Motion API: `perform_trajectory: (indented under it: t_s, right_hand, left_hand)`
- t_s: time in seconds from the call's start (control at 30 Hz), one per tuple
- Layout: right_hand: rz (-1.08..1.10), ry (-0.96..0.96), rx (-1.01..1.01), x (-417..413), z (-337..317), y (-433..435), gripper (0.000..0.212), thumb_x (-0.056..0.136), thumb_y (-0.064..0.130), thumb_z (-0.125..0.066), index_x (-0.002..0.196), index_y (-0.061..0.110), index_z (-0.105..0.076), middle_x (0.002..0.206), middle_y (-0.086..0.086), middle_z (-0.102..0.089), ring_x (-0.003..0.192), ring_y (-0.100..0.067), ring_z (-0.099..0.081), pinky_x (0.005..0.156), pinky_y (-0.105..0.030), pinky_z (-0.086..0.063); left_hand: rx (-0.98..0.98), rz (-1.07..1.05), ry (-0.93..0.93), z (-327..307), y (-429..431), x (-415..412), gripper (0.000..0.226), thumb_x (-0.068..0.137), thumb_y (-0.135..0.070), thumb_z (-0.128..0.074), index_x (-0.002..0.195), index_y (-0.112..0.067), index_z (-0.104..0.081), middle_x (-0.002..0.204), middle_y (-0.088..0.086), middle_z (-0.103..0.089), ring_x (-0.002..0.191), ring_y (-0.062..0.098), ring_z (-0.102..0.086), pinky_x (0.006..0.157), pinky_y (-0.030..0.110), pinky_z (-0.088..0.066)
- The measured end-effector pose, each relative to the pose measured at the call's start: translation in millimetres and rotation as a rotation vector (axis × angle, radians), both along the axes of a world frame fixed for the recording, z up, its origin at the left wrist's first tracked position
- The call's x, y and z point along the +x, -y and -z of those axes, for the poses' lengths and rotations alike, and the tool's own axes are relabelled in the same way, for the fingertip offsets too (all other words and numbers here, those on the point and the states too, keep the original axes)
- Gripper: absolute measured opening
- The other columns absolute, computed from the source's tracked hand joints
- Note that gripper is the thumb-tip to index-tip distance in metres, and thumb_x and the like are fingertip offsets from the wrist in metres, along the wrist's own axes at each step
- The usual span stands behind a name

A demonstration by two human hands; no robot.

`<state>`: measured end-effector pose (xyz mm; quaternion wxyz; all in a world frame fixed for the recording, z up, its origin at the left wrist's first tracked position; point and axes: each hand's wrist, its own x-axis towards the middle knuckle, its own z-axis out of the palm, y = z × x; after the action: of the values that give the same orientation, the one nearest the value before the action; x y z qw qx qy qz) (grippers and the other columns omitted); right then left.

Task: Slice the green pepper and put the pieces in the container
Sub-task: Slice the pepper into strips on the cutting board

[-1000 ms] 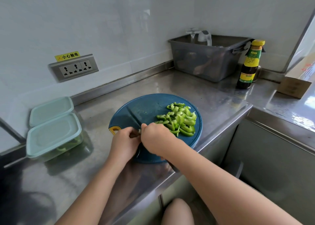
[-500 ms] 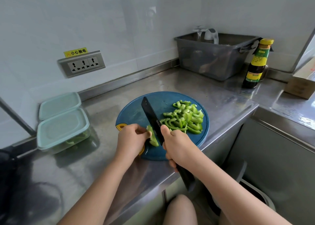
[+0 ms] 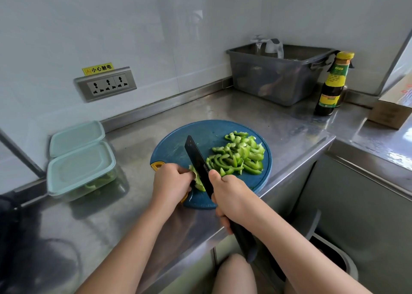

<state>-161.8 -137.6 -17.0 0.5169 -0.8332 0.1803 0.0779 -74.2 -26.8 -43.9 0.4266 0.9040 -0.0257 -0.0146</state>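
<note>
Stainless steel worktop (image 3: 245, 115) runs along a white wall, with a round blue cutting board (image 3: 178, 142) at its front edge. On the board's near side, the left hand (image 3: 171, 182) curls its fingers over a green pepper piece (image 3: 199, 183) and holds it down. The right hand (image 3: 231, 197) grips the handle of a black knife (image 3: 196, 157), whose blade stands against the piece's right side, between the two hands. A heap of pepper slices (image 3: 240, 155) lies on the board just right of the blade. The lidded container (image 3: 80, 171) sits well left of the board, and green pieces show through its wall.
</note>
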Motion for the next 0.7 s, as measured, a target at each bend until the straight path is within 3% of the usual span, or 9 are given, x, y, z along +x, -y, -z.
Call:
perform_trajectory:
  t_s: [0.13,0.27,0.33,0.4,0.57,0.7]
  right_hand:
    - [-0.034,-0.004,-0.008,-3,0,-9,0.037,0.100,0.023,-0.016,0.067,0.018,-0.033,0.065,-0.018,-0.049,0.051,-0.031,-0.052,0.055,-0.046,-0.054]
    - [-0.030,0.008,-0.082,-7,-1,-15,0.046,0.100,0.041,-0.020,0.063,0.017,-0.035,0.065,-0.009,-0.048,0.051,-0.028,-0.052,0.054,-0.029,-0.048]
    - [-0.020,0.001,-0.174,-7,-3,-21,0.048,0.101,0.043,-0.020,0.065,0.014,-0.036,0.082,-0.015,-0.055,0.079,-0.037,-0.062,0.070,-0.036,-0.052]
    - [-0.020,0.014,-0.267,-7,-2,-27,0.048,0.101,0.042,-0.020,0.064,0.015,-0.034,0.098,-0.017,-0.058,0.101,-0.037,-0.058,0.082,-0.037,-0.046]
    - [-0.091,0.003,-0.373,-3,2,-32,0.047,0.102,0.040,-0.018,0.063,0.018,-0.030,0.068,-0.003,-0.038,0.098,-0.034,-0.057,0.072,-0.032,-0.037]
    - [-0.137,-0.033,-0.405,4,4,-27,0.040,0.102,0.033,-0.018,0.081,0.012,-0.045,0.077,-0.007,-0.045,0.092,-0.034,-0.054,0.065,-0.032,-0.043]
  left_hand:
    - [0.023,0.005,0.013,0,-1,0,0.028,0.080,-0.019,-0.064,0.054,-0.010,-0.062,0.052,0.004,-0.060,0.055,0.017,-0.056,0.051,0.026,-0.040]
    - [0.013,0.012,-0.026,2,-2,4,0.021,0.080,-0.017,-0.063,0.064,-0.003,-0.064,0.057,0.010,-0.060,0.060,0.026,-0.057,0.057,0.030,-0.043]
    - [0.028,0.017,-0.025,3,-2,6,0.016,0.081,-0.015,-0.061,0.072,-0.002,-0.064,0.060,0.008,-0.058,0.061,0.024,-0.055,0.053,0.027,-0.039]
    - [0.055,0.030,-0.020,3,-3,7,0.012,0.083,-0.011,-0.056,0.076,-0.003,-0.063,0.064,0.007,-0.057,0.064,0.024,-0.054,0.051,0.026,-0.035]
    - [0.081,0.071,-0.038,3,-5,12,0.011,0.081,-0.006,-0.050,0.079,-0.009,-0.060,0.072,0.009,-0.060,0.074,0.029,-0.057,0.059,0.028,-0.038]
    - [0.085,0.105,-0.065,2,-6,14,0.011,0.080,-0.006,-0.048,0.080,-0.011,-0.058,0.075,0.010,-0.060,0.072,0.026,-0.058,0.056,0.027,-0.039]
